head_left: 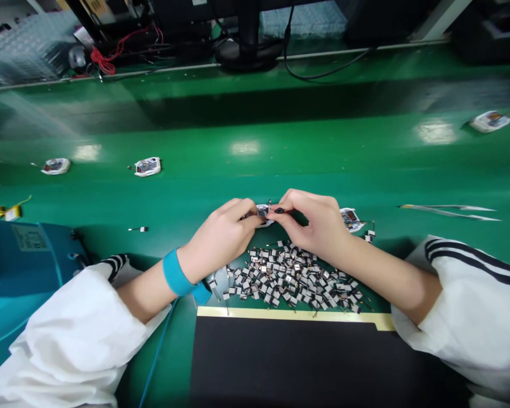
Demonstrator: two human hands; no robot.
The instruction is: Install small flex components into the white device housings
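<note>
"Nearest me lay a black board, its yellow edge turned away from me."

"What ran from your left?"

"Yellow packs first, with a blue box on my side of them. Then came the outer case and the second case, both white with their insides showing, set well apart on the green bench, perhaps so neither got knocked."

"Your left hand?"

"That left hand, a blue band round its wrist, had its fingers drawn in narrow on the left side of the middle case, I'd say to steady it."

"Was that case off the bench?"

"I couldn't tell. It sat between my two hands, just beyond the heap of little pale-and-black parts, which was probably kept there for short reaches."

"And the other hand?"

"My right hand pinched a small dark bit between thumb and finger at the right side of that case, a grip that seemed suited to fine control. Just beside its wrist lay the near case, then long thin strips, maybe tweezers, and last the far case, toward the back."
</note>
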